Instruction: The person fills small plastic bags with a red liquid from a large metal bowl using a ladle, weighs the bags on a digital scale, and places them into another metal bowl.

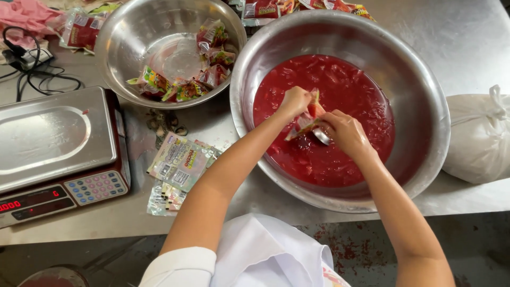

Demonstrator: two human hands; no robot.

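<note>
Seen from the head camera, a person in white sleeves works over a large steel bowl (425,106) filled with a red, pulpy liquid (350,95), both bare hands meeting above its middle. The left hand (295,101) has its grip closed on the top of a small torn sachet (308,118), red and pale, which hangs tilted just above the liquid. The right hand (346,133) pinches the lower part of the same sachet, its grip narrow and wrapped around the packet, while a metal spoon (322,136) shows just beneath its fingers, its bowl touching the red surface; whether the hand also holds the spoon cannot be told. To the left of the large bowl, touching or nearly touching its rim, stands a second steel bowl (122,37) holding a heap of emptied, crumpled sachets (186,85). Flat printed wrappers (180,159) lie on the steel surface (467,32) between the two bowls and a digital scale (53,143) with a steel pan and a red lit display. A tied white bag (478,138) rests just beside the large bowl on the right. A black cable (32,69) coils at far left, near a pink cloth (26,13).
</note>
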